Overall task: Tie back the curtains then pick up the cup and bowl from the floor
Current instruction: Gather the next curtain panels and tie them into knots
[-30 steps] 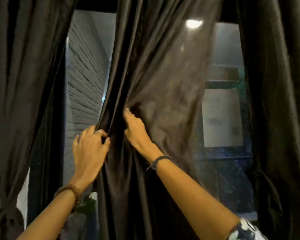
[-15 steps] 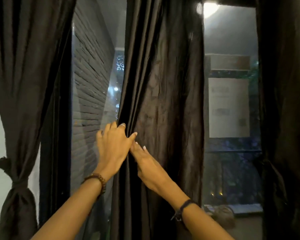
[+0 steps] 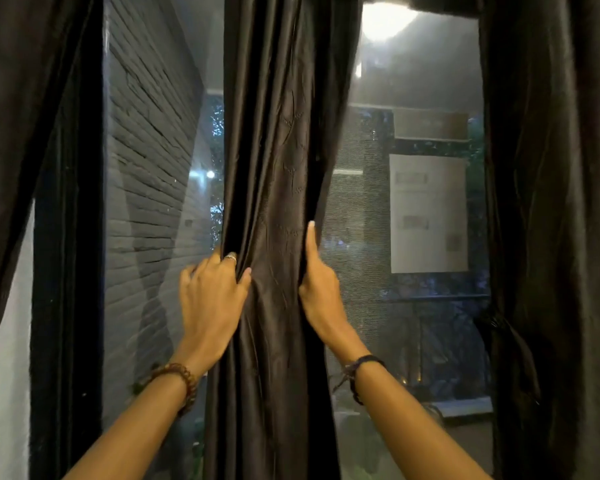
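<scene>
Dark brown satin middle curtain hanging between two window panes, bunched narrow. Left hand grip closed on its left edge, fingers curled into folds. Right hand grip clamped on right edge, thumb up. Cup, bowl out of view.

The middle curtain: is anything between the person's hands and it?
No. Both hands are already on the middle curtain: the left hand grips its left edge, and the right hand holds its right edge, with nothing visible in between.
</scene>
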